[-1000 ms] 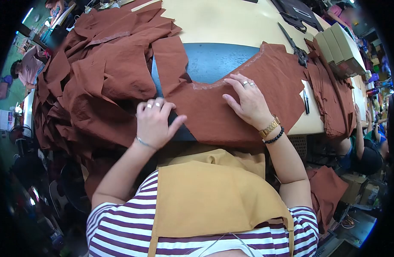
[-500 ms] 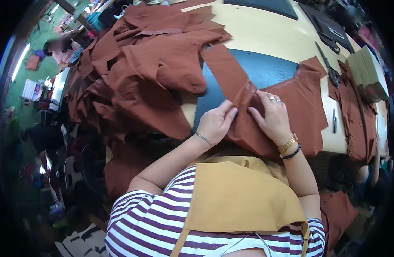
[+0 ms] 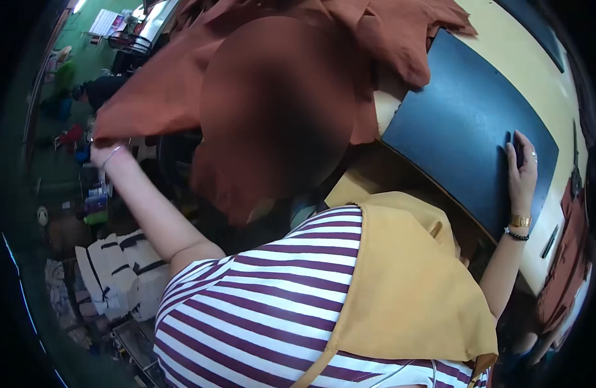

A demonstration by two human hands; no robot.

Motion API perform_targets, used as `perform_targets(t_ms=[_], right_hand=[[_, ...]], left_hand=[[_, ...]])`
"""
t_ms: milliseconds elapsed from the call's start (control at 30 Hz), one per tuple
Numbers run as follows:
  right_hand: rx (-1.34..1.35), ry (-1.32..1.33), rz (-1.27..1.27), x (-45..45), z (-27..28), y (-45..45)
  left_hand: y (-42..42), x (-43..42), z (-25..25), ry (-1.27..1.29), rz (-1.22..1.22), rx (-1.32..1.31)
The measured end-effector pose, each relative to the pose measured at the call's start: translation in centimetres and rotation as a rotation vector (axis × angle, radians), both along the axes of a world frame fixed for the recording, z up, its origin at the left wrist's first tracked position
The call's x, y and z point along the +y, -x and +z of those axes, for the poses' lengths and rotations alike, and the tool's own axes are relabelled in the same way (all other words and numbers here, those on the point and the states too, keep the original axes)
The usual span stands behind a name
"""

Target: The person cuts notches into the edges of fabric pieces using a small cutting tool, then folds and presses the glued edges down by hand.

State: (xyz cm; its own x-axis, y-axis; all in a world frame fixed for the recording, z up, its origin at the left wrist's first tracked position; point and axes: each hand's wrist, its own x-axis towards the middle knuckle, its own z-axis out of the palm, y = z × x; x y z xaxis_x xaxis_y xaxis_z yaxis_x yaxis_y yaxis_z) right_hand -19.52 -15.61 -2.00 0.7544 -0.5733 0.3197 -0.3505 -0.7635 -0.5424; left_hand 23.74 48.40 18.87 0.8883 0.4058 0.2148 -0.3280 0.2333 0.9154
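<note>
While the rust-brown cloth panel [image 3: 155,90] spans from the fabric heap [image 3: 401,39] out past the table's edge, its far corner lies at the left hand [image 3: 104,154], with the arm stretched well out to the side. The cloth covers those fingers and the area is blurred, so I cannot tell whether they pinch the edge or only touch it. A round blurred patch hides the middle of the fabric, leaving it unclear whether the panel lies free of the layers around it. Handling it well calls for a grip close to the corner, a low, even pull, and a check that no neighbouring layer drags along or creases. The right hand [image 3: 523,171] rests on the dark blue board [image 3: 466,116], thumb apart from the forefinger, apparently grasping nothing; a light, steady palm there would give good support. The board's surface is best kept smooth and free of scraps. Beyond it, on the cream tabletop [image 3: 531,71], the pen [image 3: 549,241] and the dark scissors [image 3: 575,178] lie near the folded brown fabric [image 3: 566,258], safest with their points away from the cloth.
</note>
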Motion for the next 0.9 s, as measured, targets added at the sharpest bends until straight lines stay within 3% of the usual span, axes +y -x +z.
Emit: perform_targets(t_ms=[67, 133, 167, 267, 300, 333, 400, 500, 533, 567, 667, 733, 767, 800, 900], right_hand=[[-0.015, 0.033, 0.009, -0.2, -0.3, 0.0], [-0.005, 0.016, 0.02, -0.5, -0.7, 0.2], [0.0, 0.009, 0.025, -0.6, -0.8, 0.2], [0.027, 0.061, 0.026, -0.6, -0.7, 0.2], [0.021, 0.05, 0.032, -0.5, -0.7, 0.2], [0.014, 0.04, 0.035, -0.4, -0.7, 0.1], [0.023, 0.036, 0.036, -0.1, -0.1, 0.2], [-0.033, 0.081, 0.013, 1.1, 1.0, -0.2], [-0.029, 0.072, 0.001, 1.4, 1.4, -0.3], [-0.029, 0.061, -0.013, 1.6, 1.7, -0.4], [-0.057, 0.08, -0.032, 2.0, 2.1, -0.4], [-0.063, 0.119, -0.044, 2.1, 2.2, -0.4], [-0.056, 0.136, -0.042, 2.1, 2.3, -0.4], [-0.063, 0.127, -0.038, 2.0, 2.2, -0.4], [-0.035, 0.109, -0.069, 2.0, 1.9, -0.3]], left_hand=[[1.8, 1.8, 3.2, 0.239, 0.206, -0.002], [4.7, 0.9, 4.3, 0.222, 0.52, -0.078], [4.9, 1.4, 3.1, -0.115, 0.833, -0.193], [0.6, 7.7, 1.4, -0.86, 1.001, -0.241], [1.1, 5.1, 1.1, -1.005, 0.9, -0.197], [-1.7, 5.9, -0.8, -1.095, 0.834, -0.318], [-2.5, 1.3, -5.2, -1.379, 0.749, 0.102], [-6.3, -0.4, -18.7, -1.505, 0.347, 0.129], [-6.0, -2.0, -25.0, -1.283, 0.183, 0.175], [-2.4, -6.3, -24.5, -1.304, -0.264, 0.608], [3.5, -7.2, -38.6, -1.583, -0.428, 0.533], [4.3, -7.6, -43.7, -2.013, -0.586, 0.784], [3.9, -6.1, -47.2, -1.647, -0.393, 0.684], [4.7, -7.2, -47.1, -1.12, -0.161, 0.672], [3.6, -7.9, -44.2, -0.391, -0.041, 0.359]])
